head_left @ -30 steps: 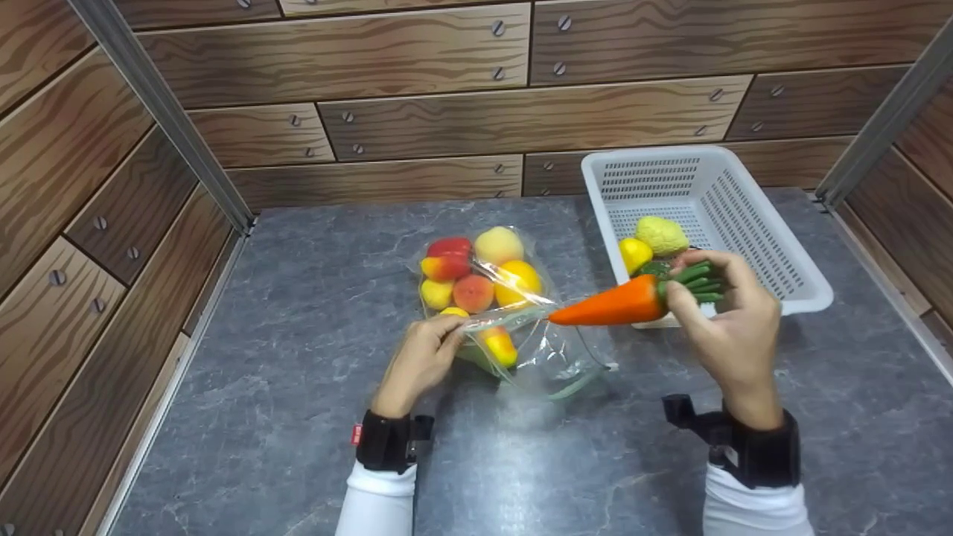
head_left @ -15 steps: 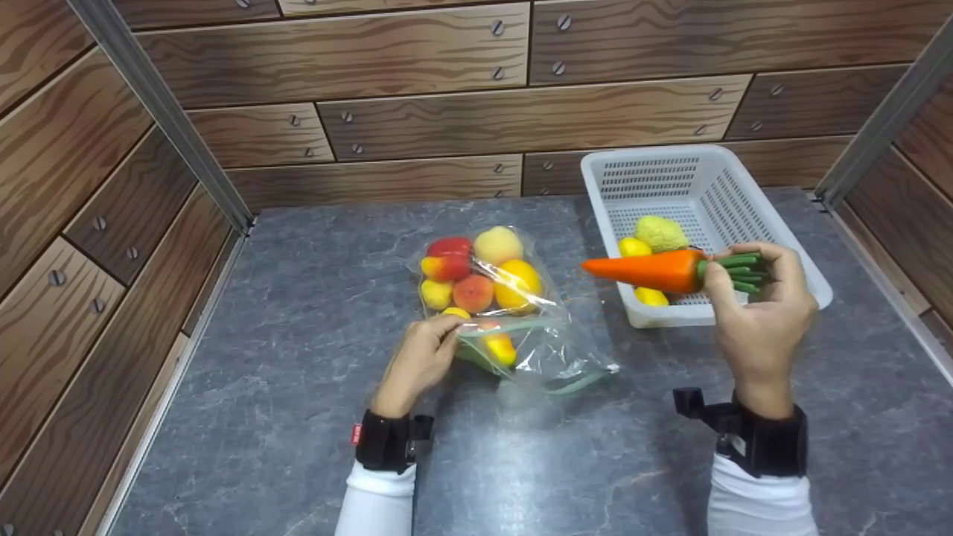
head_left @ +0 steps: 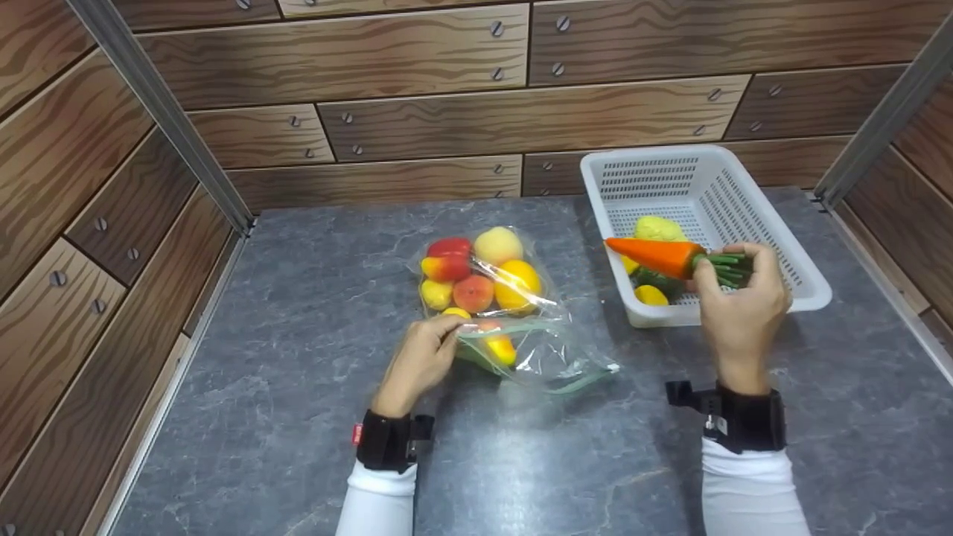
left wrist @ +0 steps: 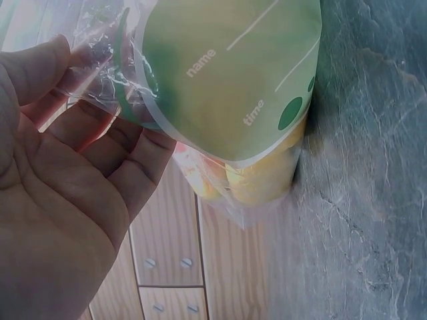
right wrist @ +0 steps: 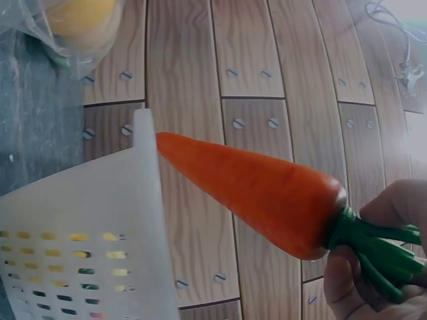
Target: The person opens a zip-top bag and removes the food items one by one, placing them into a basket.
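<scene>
My right hand (head_left: 744, 320) pinches an orange carrot (head_left: 659, 255) by its green stalks, holding it above the near left part of a white plastic basket (head_left: 800, 279). In the right wrist view the carrot (right wrist: 260, 190) is level with the basket's rim, its tip near that rim. My left hand (head_left: 421, 361) pinches the mouth edge of a clear zip bag (head_left: 551, 346) lying on the table. Inside the bag are a red and yellow fruit (head_left: 449, 258), a pale peach (head_left: 499, 246), an orange (head_left: 517, 285) and several others. Green printing (left wrist: 233, 73) shows on the bag's underside.
In the basket lie a yellow-green bumpy fruit (head_left: 661, 228), a lemon-yellow fruit (head_left: 651, 295) and a dark green item (head_left: 663, 283), partly hidden by the carrot. Wood-patterned panels (head_left: 424, 126) wall the grey table (head_left: 298, 298) at the back and sides.
My right hand has carried the carrot from the bag's mouth rightward and back over the basket. The bag's mouth has sunk lower on its right side. My left hand stays in place.
</scene>
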Motion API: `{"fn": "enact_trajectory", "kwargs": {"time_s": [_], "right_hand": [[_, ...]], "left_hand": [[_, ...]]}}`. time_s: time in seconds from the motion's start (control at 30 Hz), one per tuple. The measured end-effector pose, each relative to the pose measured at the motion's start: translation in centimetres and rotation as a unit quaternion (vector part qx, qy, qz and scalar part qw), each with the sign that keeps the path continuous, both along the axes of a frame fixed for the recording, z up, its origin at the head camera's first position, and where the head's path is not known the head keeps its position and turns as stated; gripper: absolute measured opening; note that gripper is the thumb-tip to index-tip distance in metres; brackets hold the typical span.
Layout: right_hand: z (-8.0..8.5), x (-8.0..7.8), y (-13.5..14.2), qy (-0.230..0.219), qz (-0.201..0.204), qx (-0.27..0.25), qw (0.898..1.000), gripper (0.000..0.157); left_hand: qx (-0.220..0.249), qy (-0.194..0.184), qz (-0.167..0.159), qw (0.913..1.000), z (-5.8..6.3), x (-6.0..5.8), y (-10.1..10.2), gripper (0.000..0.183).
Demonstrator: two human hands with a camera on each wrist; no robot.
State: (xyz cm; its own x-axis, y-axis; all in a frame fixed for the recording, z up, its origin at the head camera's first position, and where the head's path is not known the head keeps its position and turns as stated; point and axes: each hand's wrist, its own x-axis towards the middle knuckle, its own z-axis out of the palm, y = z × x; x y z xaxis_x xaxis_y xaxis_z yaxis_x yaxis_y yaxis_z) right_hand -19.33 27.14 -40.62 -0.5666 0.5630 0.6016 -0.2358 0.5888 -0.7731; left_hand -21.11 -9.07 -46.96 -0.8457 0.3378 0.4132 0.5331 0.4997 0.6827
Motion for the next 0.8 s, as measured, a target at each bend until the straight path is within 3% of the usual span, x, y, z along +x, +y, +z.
{"fn": "enact_trajectory", "kwargs": {"time_s": [0.2, 0.4, 0.8], "right_hand": [[-0.6, -0.5, 0.2, -0.01, -0.022, -0.006, 1.0, 0.025], [-1.5, -1.2, 0.4, -0.039, -0.026, 0.021, 0.999, 0.027], [-2.7, -1.8, 0.3, -0.049, -0.041, 0.04, 0.997, 0.025]], "left_hand": [[-0.001, 0.003, 0.007, 1.0, 0.1, 0.0, 0.0, 0.012], [0.001, 0.001, 0.005, 1.0, 0.1, 0.0, 0.0, 0.013], [-0.003, 0.007, 0.001, 1.0, 0.0, 0.0, -0.1, 0.012]]}}
